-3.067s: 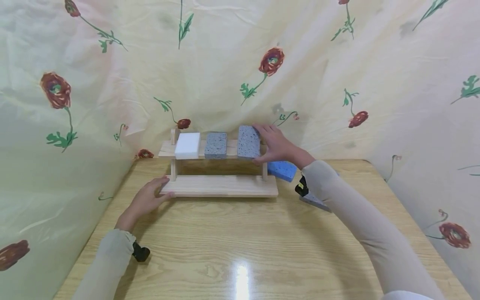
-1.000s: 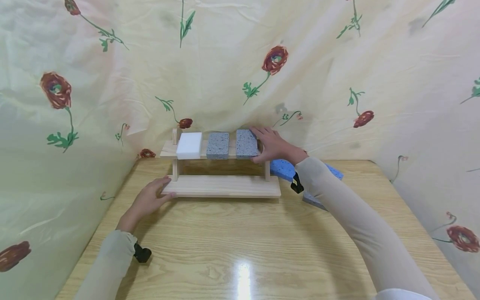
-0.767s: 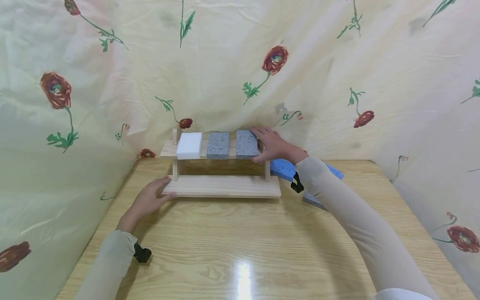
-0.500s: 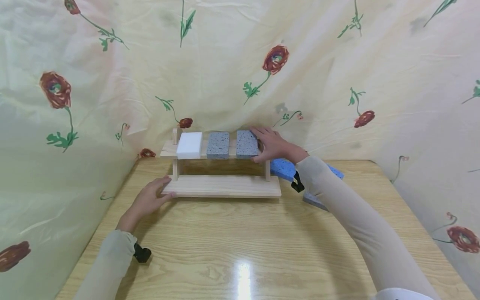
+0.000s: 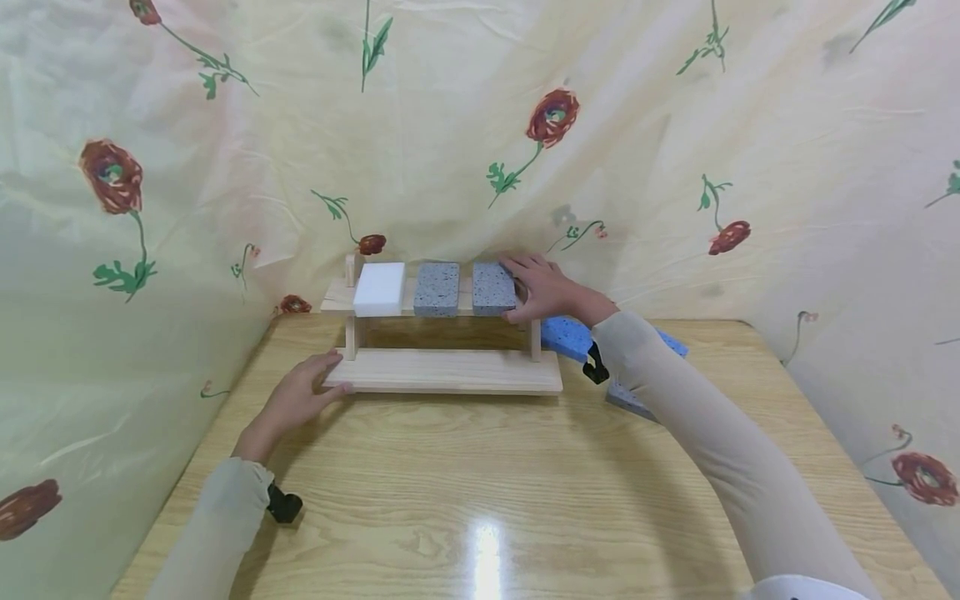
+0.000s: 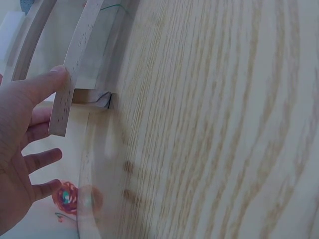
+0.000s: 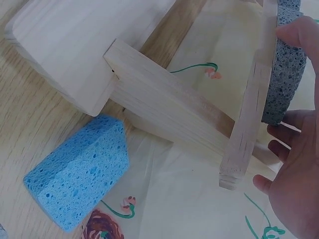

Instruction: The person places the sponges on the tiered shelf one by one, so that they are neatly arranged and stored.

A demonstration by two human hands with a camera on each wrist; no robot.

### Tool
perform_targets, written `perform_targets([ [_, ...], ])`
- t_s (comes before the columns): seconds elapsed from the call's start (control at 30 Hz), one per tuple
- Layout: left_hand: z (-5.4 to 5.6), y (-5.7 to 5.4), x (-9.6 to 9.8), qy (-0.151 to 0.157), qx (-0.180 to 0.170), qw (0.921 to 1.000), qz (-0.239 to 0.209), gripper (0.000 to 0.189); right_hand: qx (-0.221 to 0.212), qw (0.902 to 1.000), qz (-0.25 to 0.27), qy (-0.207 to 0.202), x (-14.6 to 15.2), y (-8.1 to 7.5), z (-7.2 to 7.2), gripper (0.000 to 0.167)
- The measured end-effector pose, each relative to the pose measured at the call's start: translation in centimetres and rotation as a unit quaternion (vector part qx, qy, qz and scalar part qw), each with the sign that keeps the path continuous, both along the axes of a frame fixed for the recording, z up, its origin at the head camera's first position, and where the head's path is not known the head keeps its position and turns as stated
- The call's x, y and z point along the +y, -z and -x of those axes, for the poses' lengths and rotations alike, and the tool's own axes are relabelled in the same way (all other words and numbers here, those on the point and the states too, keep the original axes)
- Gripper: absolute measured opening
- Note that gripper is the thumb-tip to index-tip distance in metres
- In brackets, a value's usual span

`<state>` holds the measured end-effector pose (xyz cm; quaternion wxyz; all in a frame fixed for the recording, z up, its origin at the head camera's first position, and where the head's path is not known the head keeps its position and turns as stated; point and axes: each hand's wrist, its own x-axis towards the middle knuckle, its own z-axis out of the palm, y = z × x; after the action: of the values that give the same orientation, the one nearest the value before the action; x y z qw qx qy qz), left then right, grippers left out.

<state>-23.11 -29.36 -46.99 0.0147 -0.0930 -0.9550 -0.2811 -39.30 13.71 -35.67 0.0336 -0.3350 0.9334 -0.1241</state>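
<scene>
on the upper shelf [image 5: 337,297] of the wooden rack [image 5: 351,337], at one end of a row, lay the gripped gray sponge [image 5: 492,289] — pinched by the right hand [image 5: 551,292], thumb at its front, fingers toward its back. next along, with gaps, sat the middle gray sponge [image 5: 437,289] and the white block [image 5: 379,289]. left hand [image 5: 294,398] held the end of the lower shelf [image 5: 450,371] between thumb and fingers, apparently steadying. step in hand, as judged: squaring the sponge with its row. next move seemed to call for easing the right fingers off without dragging it. outward, on the table [image 5: 420,483], lay the blue sponge [image 7: 82,169]; another blue piece [image 5: 672,343] and a loose gray piece [image 5: 628,402] — both partly hidden — showed around the right forearm [image 5: 720,450].
</scene>
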Motion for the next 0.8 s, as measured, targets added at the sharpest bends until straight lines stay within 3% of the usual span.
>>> perform_targets([
  [0.8, 0.02, -0.01, -0.01, -0.002, -0.002, 1.0, 0.008, 0.075, 0.006, 1.0, -0.006, -0.003, 0.07, -0.47, -0.77, 0.106],
])
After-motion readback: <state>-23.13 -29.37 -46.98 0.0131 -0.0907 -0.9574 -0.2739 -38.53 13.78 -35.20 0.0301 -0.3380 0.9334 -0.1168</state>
